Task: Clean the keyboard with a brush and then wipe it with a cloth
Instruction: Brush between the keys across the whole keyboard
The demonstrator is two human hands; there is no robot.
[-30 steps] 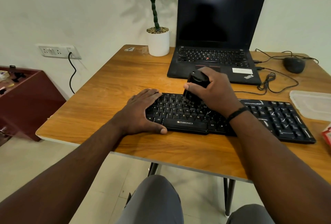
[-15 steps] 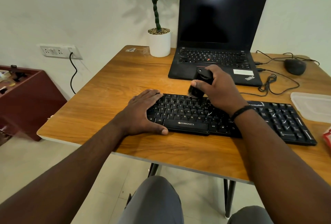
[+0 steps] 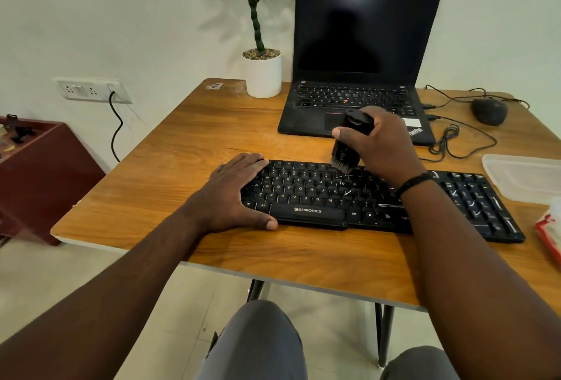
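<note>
A black keyboard (image 3: pixel 315 194) lies across the front of the wooden table (image 3: pixel 188 149). My left hand (image 3: pixel 233 194) rests flat on its left end, fingers straight over the keys and thumb along the front edge. My right hand (image 3: pixel 379 149) grips a black brush (image 3: pixel 349 140) held upright, its bristles touching the top key row near the keyboard's middle. At the right table edge a red and white packet (image 3: pixel 549 234) is partly cut off; I cannot tell whether it is the cloth.
An open black laptop (image 3: pixel 361 55) stands behind the keyboard, with a potted plant (image 3: pixel 262 73) to its left. A black mouse (image 3: pixel 489 111) and loose cables (image 3: pixel 455 143) lie at the back right. A clear plastic container (image 3: pixel 525 176) sits right of the keyboard.
My right hand has carried the brush from the middle keys up and to the right, to the top row. My left hand has stayed on the keyboard's left end.
</note>
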